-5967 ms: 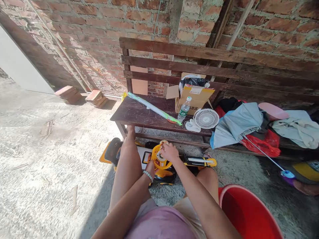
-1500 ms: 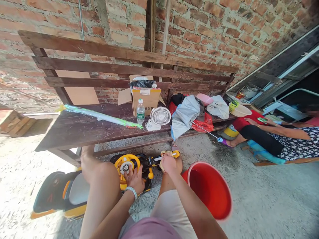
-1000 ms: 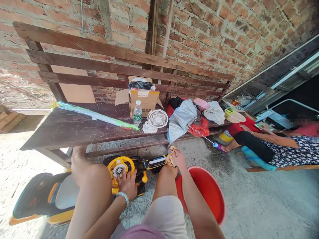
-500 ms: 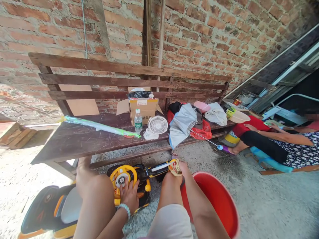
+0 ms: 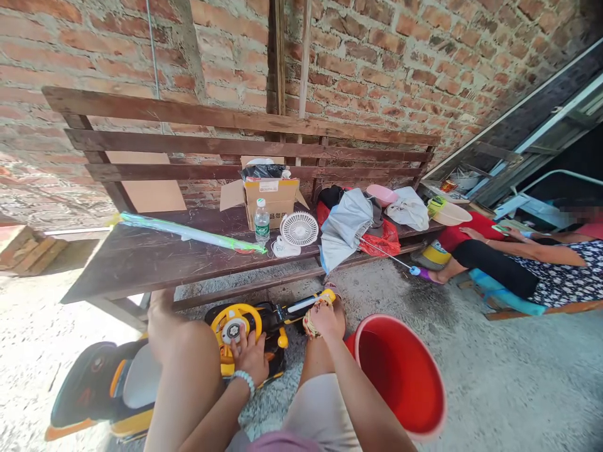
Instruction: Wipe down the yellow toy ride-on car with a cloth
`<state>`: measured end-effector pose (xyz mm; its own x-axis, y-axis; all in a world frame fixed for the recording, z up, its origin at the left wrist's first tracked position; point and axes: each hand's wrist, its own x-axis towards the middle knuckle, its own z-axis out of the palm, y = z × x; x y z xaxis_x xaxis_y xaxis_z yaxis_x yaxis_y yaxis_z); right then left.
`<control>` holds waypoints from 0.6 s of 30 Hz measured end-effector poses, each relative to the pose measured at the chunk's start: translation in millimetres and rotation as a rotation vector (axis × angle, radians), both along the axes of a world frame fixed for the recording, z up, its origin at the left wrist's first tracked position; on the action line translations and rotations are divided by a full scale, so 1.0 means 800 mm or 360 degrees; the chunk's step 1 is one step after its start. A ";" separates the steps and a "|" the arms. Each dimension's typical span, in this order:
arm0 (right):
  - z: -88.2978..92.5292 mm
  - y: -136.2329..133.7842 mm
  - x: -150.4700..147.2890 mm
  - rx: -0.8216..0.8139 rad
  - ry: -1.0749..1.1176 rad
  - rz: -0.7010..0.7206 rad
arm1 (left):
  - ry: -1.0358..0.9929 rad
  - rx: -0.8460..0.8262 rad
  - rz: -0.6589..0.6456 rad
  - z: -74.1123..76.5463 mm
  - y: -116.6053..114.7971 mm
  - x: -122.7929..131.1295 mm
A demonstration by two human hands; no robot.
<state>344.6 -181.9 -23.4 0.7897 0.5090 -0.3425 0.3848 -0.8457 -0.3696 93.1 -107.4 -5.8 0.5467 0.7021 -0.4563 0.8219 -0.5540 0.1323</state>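
A yellow and black ride-on toy car [image 5: 141, 383] lies on the concrete in front of me, between my bare knees. My left hand [image 5: 249, 353], with a bead bracelet on the wrist, rests with spread fingers on the yellow steering wheel [image 5: 234, 323]. My right hand [image 5: 323, 318] is closed on a patterned cloth [image 5: 311, 321] pressed against the yellow end of the car's black side bar [image 5: 301, 306].
A red bucket [image 5: 400, 376] stands at my right knee. A dark wooden bench [image 5: 155, 257] carries a rolled green tube [image 5: 188, 232], water bottle [image 5: 261, 221], cardboard box [image 5: 273, 194], small white fan [image 5: 299, 229], grey umbrella [image 5: 346, 226] and clothes. Another person [image 5: 518, 263] sits at right.
Over six seconds my right hand has left the steering wheel and carried the cloth to the end of the side bar, where it shifts slightly. My left hand stays on the wheel.
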 end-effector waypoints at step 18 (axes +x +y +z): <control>0.022 -0.001 -0.074 -0.0334 -0.0199 0.0773 | -0.0139 -0.0030 -0.0046 0.005 0.003 -0.011</control>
<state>285.3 -183.1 -5.6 0.5216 0.7564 -0.3948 0.7801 -0.6102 -0.1383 84.2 -104.7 -1.8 0.6046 0.6773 -0.4192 0.7907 -0.5739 0.2133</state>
